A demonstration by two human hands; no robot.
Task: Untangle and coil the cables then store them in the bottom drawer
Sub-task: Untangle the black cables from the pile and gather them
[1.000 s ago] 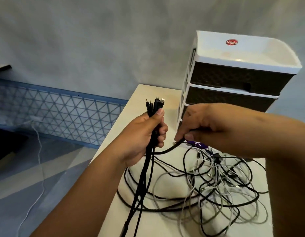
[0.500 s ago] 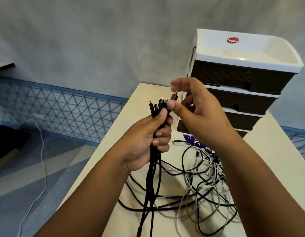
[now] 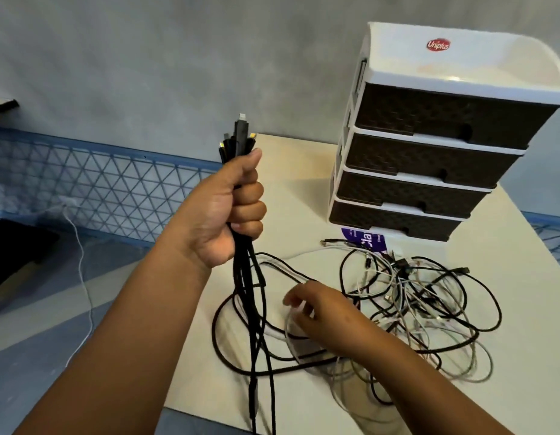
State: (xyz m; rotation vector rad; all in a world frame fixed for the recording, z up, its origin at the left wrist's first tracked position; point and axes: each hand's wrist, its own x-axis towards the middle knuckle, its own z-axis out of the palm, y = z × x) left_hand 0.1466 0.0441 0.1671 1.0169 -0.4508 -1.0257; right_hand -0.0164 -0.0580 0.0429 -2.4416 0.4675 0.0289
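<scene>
My left hand grips a bundle of black cables upright above the table's left edge. Their plug ends stick up out of my fist, and the rest hangs down to the table. My right hand is low over the table with bent, blurred fingers at a white cable loop; no grip shows. A tangle of black and white cables lies to its right. The white drawer unit stands behind, with its brown bottom drawer shut.
The cream table ends just left of the hanging bundle and near the frame's bottom. A purple card lies in front of the drawer unit. On the floor to the left runs a thin white cord, along a blue lattice wall strip.
My right hand left the plug ends at the top of the bundle and dropped to the cables on the table. My left hand lifted the bundle a little higher.
</scene>
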